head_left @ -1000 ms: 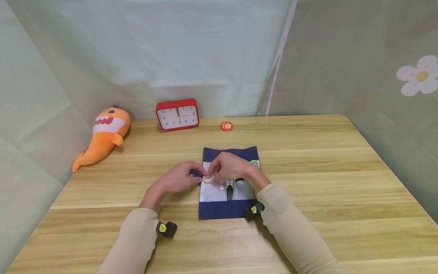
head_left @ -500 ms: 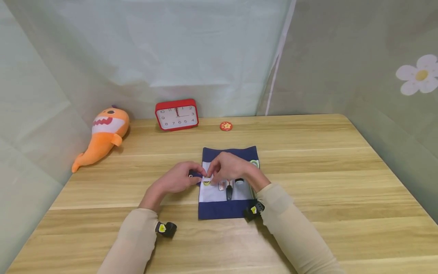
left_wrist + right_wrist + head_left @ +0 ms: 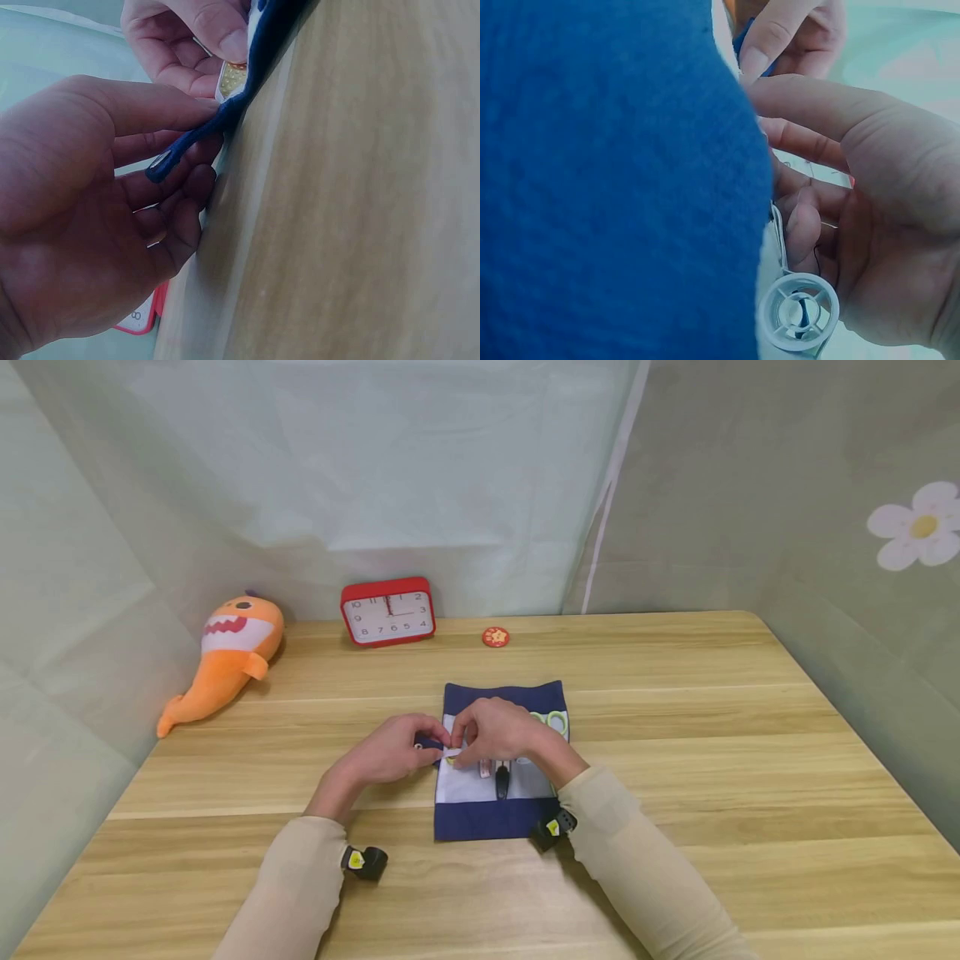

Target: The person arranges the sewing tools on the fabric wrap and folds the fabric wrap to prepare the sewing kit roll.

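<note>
A navy fabric sewing kit (image 3: 487, 821) with a pale inner panel lies unfolded on the table. My left hand (image 3: 393, 748) pinches the navy strap (image 3: 196, 136) at its left edge, thumb above and fingers beneath. The right hand (image 3: 497, 731) reaches over the panel, its thumb and fingers pinching a small clear case with gold dots (image 3: 233, 79) close to the left fingertips. Green scissors handles (image 3: 557, 722) show past the right wrist. Below the right hand lies a black-handled tool (image 3: 502, 782). In the right wrist view, a white spool (image 3: 799, 278) sits below the curled fingers.
Behind the kit, a red round badge (image 3: 496, 637) lies on the wooden table (image 3: 712, 735). A red clock (image 3: 388, 612) stands at the back, with an orange plush shark (image 3: 225, 660) to its left. Fabric walls (image 3: 465, 468) enclose the table's far sides.
My right hand has shifted slightly left and toward me, covering more of the small yellow-gold case and uncovering the green scissors handles. The left hand stays in place.
</note>
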Available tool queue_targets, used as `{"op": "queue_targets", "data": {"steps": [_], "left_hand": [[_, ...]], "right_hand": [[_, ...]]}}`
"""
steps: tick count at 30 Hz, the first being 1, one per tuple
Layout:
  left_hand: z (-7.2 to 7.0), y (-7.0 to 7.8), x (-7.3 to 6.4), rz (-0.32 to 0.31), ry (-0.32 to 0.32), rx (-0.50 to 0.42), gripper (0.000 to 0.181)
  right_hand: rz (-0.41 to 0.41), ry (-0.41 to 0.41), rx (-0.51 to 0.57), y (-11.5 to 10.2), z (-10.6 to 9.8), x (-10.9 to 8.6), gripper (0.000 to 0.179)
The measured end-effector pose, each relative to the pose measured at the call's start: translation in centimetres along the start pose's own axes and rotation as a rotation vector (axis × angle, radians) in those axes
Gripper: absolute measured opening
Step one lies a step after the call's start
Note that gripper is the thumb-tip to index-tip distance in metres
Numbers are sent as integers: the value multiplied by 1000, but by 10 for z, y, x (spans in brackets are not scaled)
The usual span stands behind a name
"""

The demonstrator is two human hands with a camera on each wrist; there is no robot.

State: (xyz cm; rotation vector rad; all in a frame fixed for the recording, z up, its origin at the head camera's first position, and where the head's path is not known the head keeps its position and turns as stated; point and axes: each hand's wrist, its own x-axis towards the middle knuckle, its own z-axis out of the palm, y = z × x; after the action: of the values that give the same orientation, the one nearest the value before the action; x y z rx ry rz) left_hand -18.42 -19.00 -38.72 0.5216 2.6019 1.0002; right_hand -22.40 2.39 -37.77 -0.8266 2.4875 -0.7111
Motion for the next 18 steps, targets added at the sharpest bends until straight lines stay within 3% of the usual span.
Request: {"op": "queue_targets", "data": {"steps": [18], "left_hand": [[1,-1,1,0,7,1,19]], "right_hand": [[-3,1,-8,2,1,1,16]]}}
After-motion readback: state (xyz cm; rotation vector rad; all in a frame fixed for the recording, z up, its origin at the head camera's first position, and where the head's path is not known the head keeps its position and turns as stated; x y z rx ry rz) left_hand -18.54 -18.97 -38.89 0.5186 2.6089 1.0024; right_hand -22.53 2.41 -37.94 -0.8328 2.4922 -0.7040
